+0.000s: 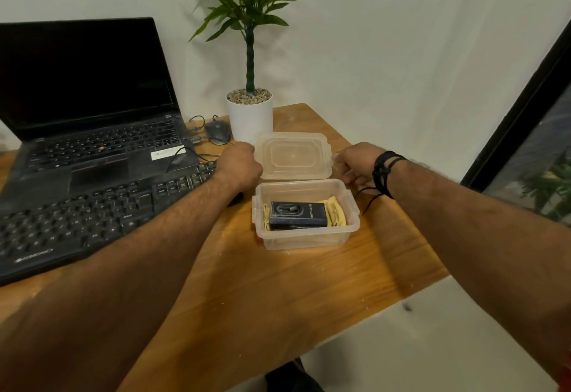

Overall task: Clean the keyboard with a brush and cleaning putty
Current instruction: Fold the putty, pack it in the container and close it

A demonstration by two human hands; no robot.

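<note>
- Lid [295, 155] is held at both short ends, just behind the open box [306, 215] on the counter [278, 283].
- Left hand [239, 164]: grip curled on the lid's left edge.
- Right hand [358, 164]: grip curled on the lid's right edge; black cords are worn on the wrist.
- Black case [298, 215] is seen in the box, on yellow material.
- Keyboard [92, 215] lies left of the box, in front of the laptop [86, 107].
- Mouse [217, 132] and plant pot [249, 118] stand behind the lid.
- Brush and putty cannot be identified.
</note>
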